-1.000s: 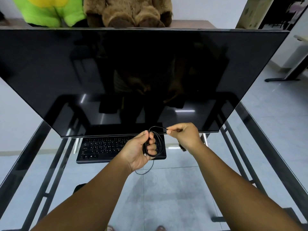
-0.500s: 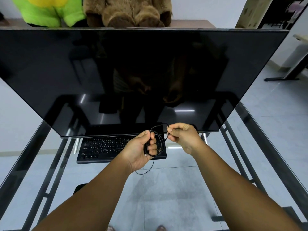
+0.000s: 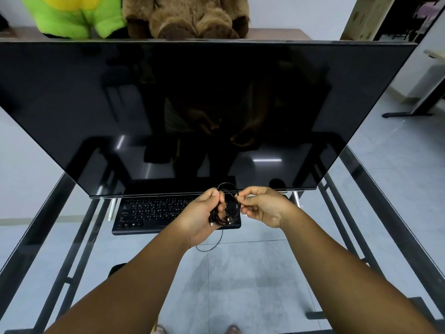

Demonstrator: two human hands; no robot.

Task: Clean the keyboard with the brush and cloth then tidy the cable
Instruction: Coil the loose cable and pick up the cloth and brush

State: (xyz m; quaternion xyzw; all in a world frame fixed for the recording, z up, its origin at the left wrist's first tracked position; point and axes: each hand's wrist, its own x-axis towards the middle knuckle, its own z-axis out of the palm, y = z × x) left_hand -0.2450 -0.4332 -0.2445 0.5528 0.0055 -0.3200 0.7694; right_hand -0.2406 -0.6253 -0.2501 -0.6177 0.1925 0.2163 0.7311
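Note:
A black keyboard [image 3: 154,214] lies on the glass desk under the monitor's lower edge. My left hand [image 3: 201,219] is over the keyboard's right end and grips a small coil of thin black cable [image 3: 232,209]. My right hand [image 3: 263,206] is just right of the coil and pinches a strand of the same cable between thumb and fingers. A loose loop of cable hangs below my left hand. No brush or cloth is in view.
A large dark monitor [image 3: 204,112] fills the upper view and overhangs the keyboard. The glass desk [image 3: 240,273] has a black metal frame. Green [image 3: 72,15] and brown [image 3: 187,18] plush toys sit behind the monitor. Another table's leg [image 3: 414,109] stands at the right.
My right hand has moved left and a little down toward my left hand, bringing its strand onto the coil. The coil looks thicker. My left hand has hardly moved.

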